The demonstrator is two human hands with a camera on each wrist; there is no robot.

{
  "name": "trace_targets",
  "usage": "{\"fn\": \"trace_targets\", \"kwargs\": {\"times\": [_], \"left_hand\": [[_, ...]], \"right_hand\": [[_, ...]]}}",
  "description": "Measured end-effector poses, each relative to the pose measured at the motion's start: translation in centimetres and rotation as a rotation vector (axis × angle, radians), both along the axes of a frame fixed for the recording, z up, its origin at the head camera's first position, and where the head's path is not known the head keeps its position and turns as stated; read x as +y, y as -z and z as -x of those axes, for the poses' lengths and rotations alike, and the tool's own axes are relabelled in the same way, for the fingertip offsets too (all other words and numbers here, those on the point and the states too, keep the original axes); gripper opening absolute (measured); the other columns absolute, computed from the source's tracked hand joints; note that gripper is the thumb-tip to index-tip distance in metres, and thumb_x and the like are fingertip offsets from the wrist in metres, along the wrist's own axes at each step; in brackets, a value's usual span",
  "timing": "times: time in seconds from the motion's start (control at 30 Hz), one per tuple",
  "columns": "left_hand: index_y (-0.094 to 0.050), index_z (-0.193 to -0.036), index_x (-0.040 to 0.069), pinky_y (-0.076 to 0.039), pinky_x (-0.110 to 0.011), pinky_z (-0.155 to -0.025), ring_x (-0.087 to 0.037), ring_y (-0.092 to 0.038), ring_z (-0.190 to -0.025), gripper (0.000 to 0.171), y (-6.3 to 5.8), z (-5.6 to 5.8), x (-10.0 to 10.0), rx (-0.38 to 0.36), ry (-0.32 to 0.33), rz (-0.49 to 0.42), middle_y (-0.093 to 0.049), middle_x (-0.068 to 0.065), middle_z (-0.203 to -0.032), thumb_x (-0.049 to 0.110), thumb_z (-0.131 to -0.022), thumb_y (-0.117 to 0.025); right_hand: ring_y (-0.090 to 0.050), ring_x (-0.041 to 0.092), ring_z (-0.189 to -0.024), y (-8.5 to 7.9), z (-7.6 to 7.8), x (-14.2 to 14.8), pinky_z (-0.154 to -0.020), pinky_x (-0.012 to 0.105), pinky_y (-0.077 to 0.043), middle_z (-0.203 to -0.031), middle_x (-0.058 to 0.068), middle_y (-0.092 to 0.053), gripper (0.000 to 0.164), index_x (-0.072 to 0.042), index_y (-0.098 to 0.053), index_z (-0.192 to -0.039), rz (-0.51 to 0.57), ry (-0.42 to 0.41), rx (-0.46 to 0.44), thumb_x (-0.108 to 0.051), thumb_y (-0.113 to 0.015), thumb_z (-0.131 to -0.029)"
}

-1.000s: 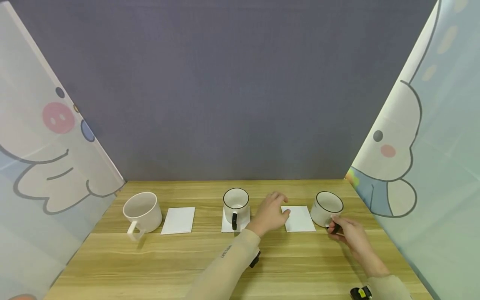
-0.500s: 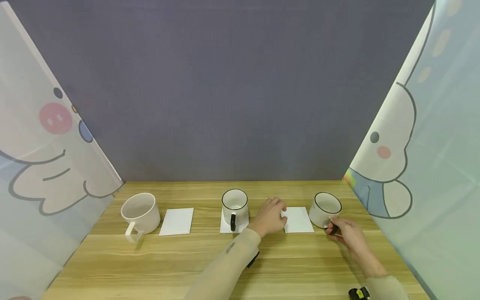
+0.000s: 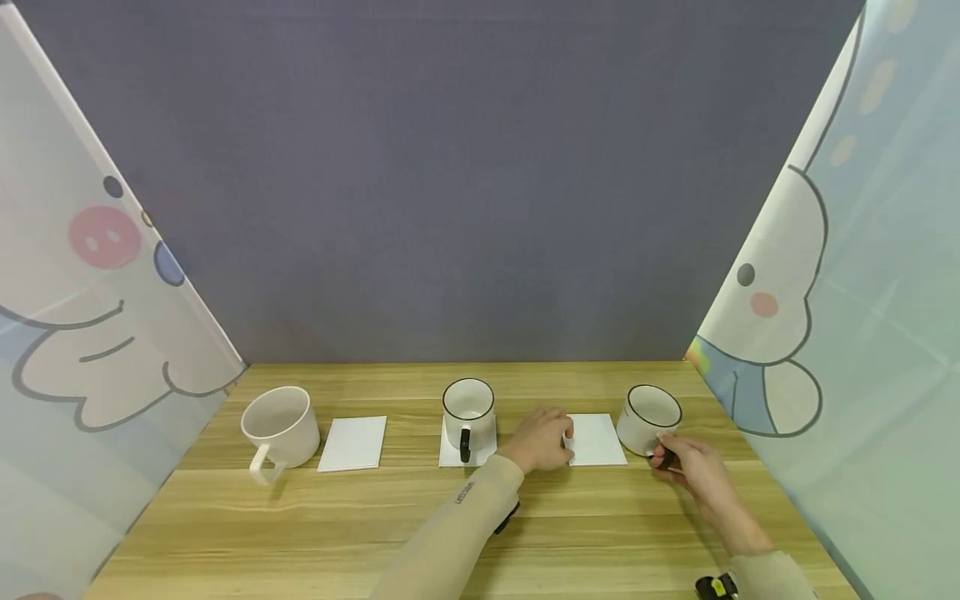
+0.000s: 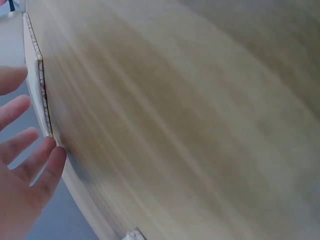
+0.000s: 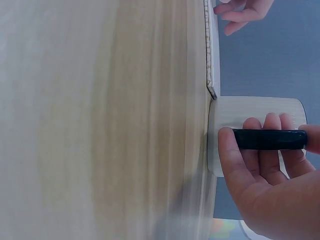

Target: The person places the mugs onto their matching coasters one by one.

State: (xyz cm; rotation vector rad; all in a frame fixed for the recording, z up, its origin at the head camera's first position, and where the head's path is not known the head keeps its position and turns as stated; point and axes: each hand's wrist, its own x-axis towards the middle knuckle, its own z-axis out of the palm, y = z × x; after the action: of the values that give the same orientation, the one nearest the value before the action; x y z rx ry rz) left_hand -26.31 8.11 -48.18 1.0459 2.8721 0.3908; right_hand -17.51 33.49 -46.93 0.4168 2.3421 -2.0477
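At the right of the head view, my right hand [image 3: 701, 477] grips the black handle [image 5: 270, 139] of a white mug [image 3: 637, 432] with a dark rim. The mug stands upright on the wooden table, just right of a square white coaster [image 3: 598, 440]. My left hand [image 3: 542, 439] is at that coaster's left edge, its fingers bent loosely. In the left wrist view the fingers of the left hand [image 4: 20, 192] are spread beside the coaster [image 4: 33, 72], which has a corrugated edge. Whether they touch it, I cannot tell.
Another dark-rimmed mug [image 3: 459, 421] stands on a middle coaster [image 3: 450, 456], left of my left forearm. Farther left lie a bare coaster [image 3: 352, 443] and a wider white mug [image 3: 296, 437] on the table [image 3: 300, 542]. A grey backdrop [image 3: 480, 183] rises behind.
My left hand has come down and slightly nearer to me at the coaster's left edge, its fingers drawing closer together. The right hand keeps hold of the mug's handle. The head view has shifted slightly.
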Motion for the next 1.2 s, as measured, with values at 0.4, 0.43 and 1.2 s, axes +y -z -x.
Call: {"fn": "trace_targets", "kwargs": {"times": [0.4, 0.43, 1.2], "left_hand": [[-0.065, -0.101, 0.022, -0.045, -0.029, -0.103, -0.015, -0.053, -0.124, 0.016, 0.2, 0.46, -0.36, -0.046, -0.009, 0.016, -0.06, 0.009, -0.137, 0.033, -0.092, -0.073], [-0.065, -0.102, 0.022, -0.045, -0.029, -0.102, -0.015, -0.053, -0.122, 0.017, 0.21, 0.49, -0.38, -0.052, -0.009, 0.016, -0.06, 0.009, -0.137, 0.033, -0.092, -0.073], [-0.063, -0.096, 0.024, -0.044, -0.026, -0.098, -0.01, -0.053, -0.112, 0.023, 0.66, 0.74, -0.3, -0.097, -0.03, -0.034, -0.063, 0.013, -0.117, 0.038, -0.088, -0.08]], "right_hand": [[-0.067, 0.017, -0.08, 0.14, 0.07, -0.08, -0.08, 0.034, -0.06, -0.084, 0.007, -0.064, 0.038, 0.005, -0.064, -0.09, -0.003, -0.001, 0.005, -0.025, -0.051, -0.108], [-0.067, 0.017, -0.08, 0.15, 0.07, -0.08, -0.08, 0.034, -0.06, -0.084, 0.007, -0.064, 0.038, 0.005, -0.064, -0.09, -0.002, 0.001, 0.006, -0.025, -0.051, -0.108], [-0.067, 0.016, -0.08, 0.0, -0.06, -0.3, -0.082, 0.035, -0.06, -0.084, 0.006, -0.064, 0.037, 0.007, -0.064, -0.095, -0.04, 0.011, 0.0, -0.023, -0.049, -0.109]]}}
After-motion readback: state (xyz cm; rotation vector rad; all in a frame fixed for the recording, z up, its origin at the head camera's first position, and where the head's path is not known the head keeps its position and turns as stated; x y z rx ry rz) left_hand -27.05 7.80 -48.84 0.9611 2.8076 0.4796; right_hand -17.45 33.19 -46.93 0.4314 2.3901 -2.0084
